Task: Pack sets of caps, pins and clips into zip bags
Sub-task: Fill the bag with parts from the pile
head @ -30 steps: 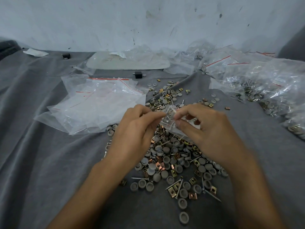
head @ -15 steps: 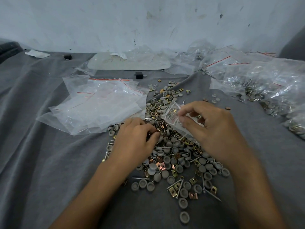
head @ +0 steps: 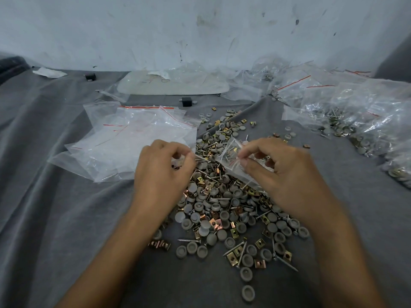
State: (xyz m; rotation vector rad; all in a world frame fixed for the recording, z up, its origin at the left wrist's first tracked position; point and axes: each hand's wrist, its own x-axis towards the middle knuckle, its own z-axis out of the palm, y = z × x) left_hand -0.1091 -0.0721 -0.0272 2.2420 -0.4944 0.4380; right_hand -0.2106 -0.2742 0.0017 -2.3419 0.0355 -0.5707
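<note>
- The small clear plastic zip bag is pinched near its mouth between thumb and forefinger of the right hand; it is held just above the heap, mouth turned toward the other hand, which is judged to keep the opening ready for filling
- The left hand is curled, thumb against forefinger, round small parts; it is kept near the bag's mouth but apart from it, presumably so the parts can be dropped in
- The loose heap of grey round plastic caps, thin steel pins and brass-coloured square metal clips is spread on the crumpled grey cloth directly under both hands, so reach is kept short
- The stack of empty clear zip bags with red seal strips is laid left of the heap; the pile of filled clear bags is kept at the far right, well apart
- What is enclosed in the left hand is hard to tell: a grey cap and something dark are only partly seen
- The held bag's contents are blurred by glare; a few pins seem to be inside
- The filled bags are cut off at the right edge
</note>
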